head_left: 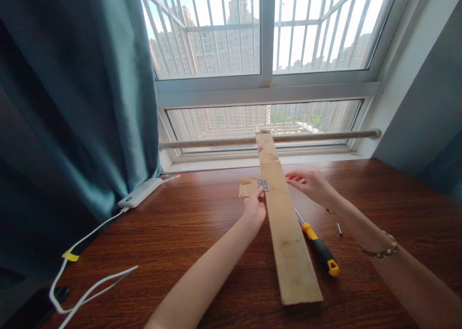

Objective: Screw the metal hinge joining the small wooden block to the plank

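Observation:
A long, pale wooden board (288,252) lies lengthwise on the brown table, its far end reaching the rail by the window. Against its left edge sits a small wooden piece (247,188), with a metal hinge (263,185) spanning the two. My left hand (255,207) pinches at the hinge, thumb on top and the other fingers mostly hidden below. Beside the board's right edge is my right hand (309,182), fingers loosely bent and apart, with nothing visible in them. A yellow-and-black screwdriver (319,246) rests along the board's right side.
Two small screws, one pale (339,229) and one dark (329,211), lie under or near my right forearm. A white power bank (140,193) with a white cable (90,231) lies left, by the blue curtain (83,88). A horizontal rail (325,136) crosses before the window.

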Available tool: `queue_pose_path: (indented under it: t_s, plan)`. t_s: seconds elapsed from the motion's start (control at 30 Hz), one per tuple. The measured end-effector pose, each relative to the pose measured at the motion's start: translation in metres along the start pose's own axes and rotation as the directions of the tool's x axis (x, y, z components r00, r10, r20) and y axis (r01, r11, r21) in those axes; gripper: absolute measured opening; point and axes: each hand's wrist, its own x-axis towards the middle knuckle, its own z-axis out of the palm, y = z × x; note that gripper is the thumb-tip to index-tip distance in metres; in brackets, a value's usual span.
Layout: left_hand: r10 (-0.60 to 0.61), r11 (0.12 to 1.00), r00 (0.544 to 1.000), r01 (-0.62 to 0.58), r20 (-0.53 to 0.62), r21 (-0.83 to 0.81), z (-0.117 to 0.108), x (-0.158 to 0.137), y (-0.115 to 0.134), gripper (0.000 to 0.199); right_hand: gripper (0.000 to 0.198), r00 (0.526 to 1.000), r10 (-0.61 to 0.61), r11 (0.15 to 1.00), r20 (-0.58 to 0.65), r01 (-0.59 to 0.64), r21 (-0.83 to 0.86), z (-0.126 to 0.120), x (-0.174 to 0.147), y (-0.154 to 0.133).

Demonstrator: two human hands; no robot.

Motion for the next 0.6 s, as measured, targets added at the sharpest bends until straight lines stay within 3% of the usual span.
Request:
queue_pose_path:
  t_s: [0.1,0.23,0.4,0.6]
  plan:
    - [0.01,1.0,1.0,-0.01,-0.003,-0.001,0.001,-0.001,0.001,0.02,0.018,0.991,0.125,0.969,0.045,-0.113,-0.218,-0.028,-0.039,0.017]
    - [-0.01,1.0,1.0,0.01,0.005,0.007,0.001,0.0,0.002,0.02,0.018,0.924,0.373,0.828,0.086,-0.289,-0.481,-0.046,-0.102,0.057]
    - [-0.021,1.0,0.999,0.021,0.03,-0.001,-0.001,0.003,0.002,0.019,0.017,0.888,0.443,0.842,0.126,-0.364,-0.399,-0.037,-0.155,0.085]
    - [-0.03,1.0,0.999,0.03,0.022,-0.006,-0.003,0.007,0.0,0.019,0.014,0.891,0.452,0.832,0.053,-0.399,-0.385,-0.021,-0.153,0.084]
